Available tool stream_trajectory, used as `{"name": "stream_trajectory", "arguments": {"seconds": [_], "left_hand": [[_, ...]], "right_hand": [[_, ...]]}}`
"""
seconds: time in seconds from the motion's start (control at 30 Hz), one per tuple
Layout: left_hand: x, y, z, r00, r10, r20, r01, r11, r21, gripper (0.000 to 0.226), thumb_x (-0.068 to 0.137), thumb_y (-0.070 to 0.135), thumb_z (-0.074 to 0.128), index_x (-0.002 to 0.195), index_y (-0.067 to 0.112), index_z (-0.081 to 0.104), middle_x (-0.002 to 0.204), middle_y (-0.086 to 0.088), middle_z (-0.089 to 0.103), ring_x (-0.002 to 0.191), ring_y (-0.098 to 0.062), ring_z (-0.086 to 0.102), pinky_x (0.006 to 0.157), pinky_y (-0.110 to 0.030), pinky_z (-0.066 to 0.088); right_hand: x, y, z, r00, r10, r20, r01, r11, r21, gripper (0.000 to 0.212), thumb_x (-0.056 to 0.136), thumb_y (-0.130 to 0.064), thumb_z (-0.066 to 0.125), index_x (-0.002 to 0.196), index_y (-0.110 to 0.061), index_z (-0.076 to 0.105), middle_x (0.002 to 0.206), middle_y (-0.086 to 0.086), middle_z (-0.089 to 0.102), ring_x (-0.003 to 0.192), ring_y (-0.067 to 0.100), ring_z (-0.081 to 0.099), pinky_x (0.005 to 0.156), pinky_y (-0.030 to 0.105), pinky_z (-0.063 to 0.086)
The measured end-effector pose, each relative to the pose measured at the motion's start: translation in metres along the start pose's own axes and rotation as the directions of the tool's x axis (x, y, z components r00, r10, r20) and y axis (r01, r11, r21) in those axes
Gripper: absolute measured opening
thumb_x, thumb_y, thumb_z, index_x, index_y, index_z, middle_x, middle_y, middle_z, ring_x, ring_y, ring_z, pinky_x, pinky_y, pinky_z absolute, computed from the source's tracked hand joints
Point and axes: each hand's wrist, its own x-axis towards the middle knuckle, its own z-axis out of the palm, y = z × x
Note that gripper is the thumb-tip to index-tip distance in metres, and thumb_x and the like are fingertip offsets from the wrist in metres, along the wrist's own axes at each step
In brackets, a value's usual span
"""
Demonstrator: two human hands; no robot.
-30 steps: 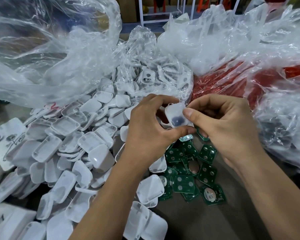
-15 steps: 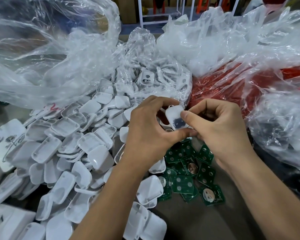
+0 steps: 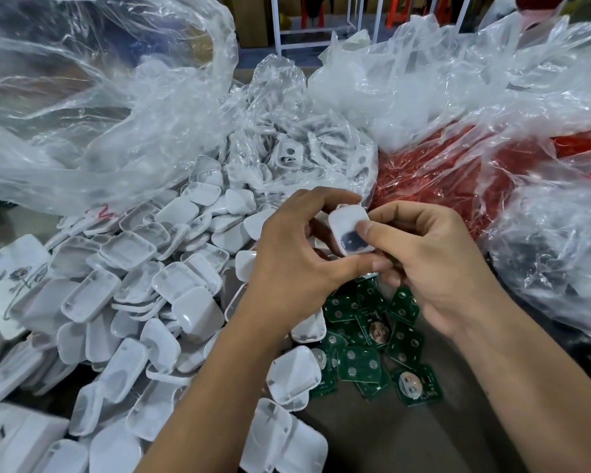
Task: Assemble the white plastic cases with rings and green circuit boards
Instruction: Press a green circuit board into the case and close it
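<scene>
Left hand: fingers curled over the top edge and thumb under the lower edge of one white case, pinching it above the table.
Right hand: thumb pressed flat on the case's right side, fingers curled behind it; both hands clamp the same piece.

White case, held: small, rounded-square shell of glossy white plastic, tilted toward the camera, with a dark bluish-grey round patch low on its face. Whether a ring or board sits inside cannot be told.

Loose white cases: a large heap of matching shells on the left, some face up showing shallow hollow interiors, some face down, overlapping one another and spilling from a clear bag behind.

Green circuit boards: a small pile directly below the hands, on the brown table; each is roughly square with clipped corners and pale round pads, and a few carry a silvery disc.

Other stock: a big clear plastic bag at upper left; red material under clear film at right.
</scene>
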Motion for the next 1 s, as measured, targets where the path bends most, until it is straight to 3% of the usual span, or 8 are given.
{"name": "stream_trajectory", "arguments": {"seconds": [0.1, 0.17, 0.27, 0.4, 0.53, 0.73, 0.9, 1.0], "left_hand": [[-0.0008, -0.0004, -0.0002, 0.993, -0.118, 0.010, 0.118, 0.974, -0.193, 0.064, 0.071, 0.029, 0.094, 0.128, 0.029, 0.065, 0.105, 0.005, 0.068, 0.079, -0.024, 0.074, 0.068, -0.043, 0.065], [-0.0006, -0.0015, -0.0015, 0.983, -0.186, -0.002, 0.176, 0.934, -0.312, 0.042, 0.084, 0.021, 0.085, 0.122, 0.023, 0.068, 0.103, -0.003, 0.069, 0.067, -0.024, 0.072, 0.064, -0.040, 0.064], [-0.0002, -0.0034, -0.0021, 0.979, -0.202, 0.021, 0.195, 0.903, -0.383, 0.017, 0.093, 0.005, 0.074, 0.108, 0.014, 0.073, 0.088, -0.001, 0.073, 0.062, -0.017, 0.070, 0.062, -0.032, 0.062], [0.0006, -0.0053, 0.0012, 0.977, -0.211, -0.011, 0.192, 0.905, -0.381, 0.018, 0.089, -0.001, 0.073, 0.101, 0.013, 0.075, 0.080, 0.002, 0.072, 0.061, -0.016, 0.070, 0.060, -0.033, 0.062], [0.0011, -0.0065, 0.0027, 0.975, -0.216, -0.046, 0.183, 0.907, -0.379, 0.018, 0.081, 0.006, 0.074, 0.097, 0.014, 0.074, 0.079, -0.002, 0.073, 0.060, -0.021, 0.069, 0.059, -0.037, 0.062], [0.0026, -0.0072, 0.0037, 0.955, -0.287, -0.070, 0.227, 0.866, -0.445, 0.016, 0.082, 0.002, 0.072, 0.096, 0.011, 0.074, 0.078, -0.004, 0.070, 0.051, -0.019, 0.064, 0.054, -0.029, 0.057], [0.0030, -0.0067, 0.0032, 0.932, -0.363, 0.014, 0.316, 0.790, -0.525, 0.015, 0.092, -0.002, 0.070, 0.106, 0.002, 0.070, 0.076, -0.003, 0.065, 0.054, -0.015, 0.062, 0.057, -0.026, 0.056], [0.0033, -0.0021, 0.0015, 0.910, -0.400, 0.111, 0.381, 0.700, -0.604, 0.023, 0.093, -0.001, 0.069, 0.116, 0.000, 0.068, 0.086, -0.011, 0.061, 0.058, -0.014, 0.061, 0.057, -0.023, 0.056]], "right_hand": [[0.0011, 0.0009, -0.0004, 0.999, -0.031, -0.041, 0.030, 0.999, -0.014, 0.009, 0.088, -0.011, 0.082, 0.081, -0.009, 0.075, 0.065, 0.010, 0.070, 0.042, 0.015, 0.048, 0.040, 0.024, 0.041], [0.0011, 0.0016, 0.0000, 0.998, -0.055, -0.042, 0.054, 0.998, -0.021, 0.010, 0.087, -0.012, 0.083, 0.082, -0.009, 0.076, 0.059, 0.009, 0.065, 0.042, 0.014, 0.050, 0.040, 0.023, 0.042], [0.0016, 0.0029, 0.0011, 0.994, -0.094, -0.051, 0.091, 0.995, -0.044, 0.010, 0.088, -0.011, 0.082, 0.082, -0.008, 0.075, 0.057, 0.009, 0.065, 0.041, 0.015, 0.050, 0.041, 0.022, 0.043], [0.0014, 0.0041, 0.0002, 0.988, -0.146, -0.048, 0.139, 0.983, -0.117, 0.011, 0.088, -0.014, 0.083, 0.081, -0.011, 0.076, 0.057, 0.009, 0.067, 0.040, 0.018, 0.053, 0.041, 0.022, 0.044], [0.0004, 0.0025, 0.0001, 0.987, -0.164, -0.004, 0.161, 0.973, -0.164, 0.010, 0.092, -0.020, 0.080, 0.083, -0.015, 0.078, 0.059, 0.010, 0.068, 0.041, 0.020, 0.059, 0.042, 0.023, 0.047], [-0.0008, 0.0005, -0.0007, 0.983, -0.185, 0.008, 0.185, 0.972, -0.143, 0.009, 0.093, -0.023, 0.076, 0.087, -0.018, 0.079, 0.061, 0.012, 0.068, 0.043, 0.025, 0.061, 0.045, 0.031, 0.052], [-0.0018, 0.0002, -0.0009, 0.963, -0.267, -0.044, 0.242, 0.921, -0.306, 0.011, 0.094, -0.020, 0.076, 0.083, -0.022, 0.078, 0.058, 0.004, 0.069, 0.038, 0.024, 0.062, 0.042, 0.029, 0.049], [-0.0020, -0.0008, -0.0015, 0.953, -0.297, -0.056, 0.252, 0.885, -0.392, 0.014, 0.094, -0.018, 0.076, 0.081, -0.024, 0.078, 0.058, -0.002, 0.070, 0.037, 0.021, 0.062, 0.040, 0.028, 0.049]]}}
